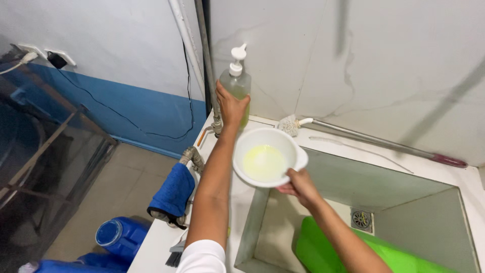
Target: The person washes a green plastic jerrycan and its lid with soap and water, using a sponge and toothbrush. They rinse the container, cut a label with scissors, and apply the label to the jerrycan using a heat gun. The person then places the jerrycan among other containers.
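Gripping the pump bottle (237, 83) with left hand (231, 106), right hand (298, 184) is pinching the white bowl (265, 156) rim, tilted — yellow liquid may be sloshing out into the sink (384, 182).

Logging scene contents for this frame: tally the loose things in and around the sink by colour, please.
White: 2, the bowl held by the right hand and the brush on the sink rim.
Yellowish: 1, the pump bottle gripped by the left hand.
Green: 1, the tub in the sink.
Blue: 2, the cloth and the jug.
Total: 6
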Demonstrator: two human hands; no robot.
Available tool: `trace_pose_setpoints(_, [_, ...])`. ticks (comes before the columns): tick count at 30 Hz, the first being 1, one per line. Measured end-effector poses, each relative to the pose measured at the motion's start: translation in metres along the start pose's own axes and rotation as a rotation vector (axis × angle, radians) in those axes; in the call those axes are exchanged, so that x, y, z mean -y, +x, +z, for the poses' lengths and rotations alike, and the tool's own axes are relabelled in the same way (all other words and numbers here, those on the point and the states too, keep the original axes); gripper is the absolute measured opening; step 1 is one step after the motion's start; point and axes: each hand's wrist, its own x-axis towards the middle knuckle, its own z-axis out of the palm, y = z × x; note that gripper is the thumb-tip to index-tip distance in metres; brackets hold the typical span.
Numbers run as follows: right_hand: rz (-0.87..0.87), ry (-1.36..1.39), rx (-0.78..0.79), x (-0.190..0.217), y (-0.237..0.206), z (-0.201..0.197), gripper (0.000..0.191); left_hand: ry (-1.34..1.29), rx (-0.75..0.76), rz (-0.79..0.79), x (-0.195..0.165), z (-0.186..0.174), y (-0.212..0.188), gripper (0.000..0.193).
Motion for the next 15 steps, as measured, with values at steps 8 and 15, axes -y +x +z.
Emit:
trace_pose_setpoints(8, [0.008,0.015,-0.219,-0.026,-0.018,-0.068,0.045,0.036,0.072,-0.051,0.078,-0.014,0.008,0.114])
trace_pose_setpoints(15, [-0.107,0.064,-0.321,-0.043,-0.022,-0.11,0.043,0.883,0.309,-0.214,0.149,-0.061,-0.021,0.041])
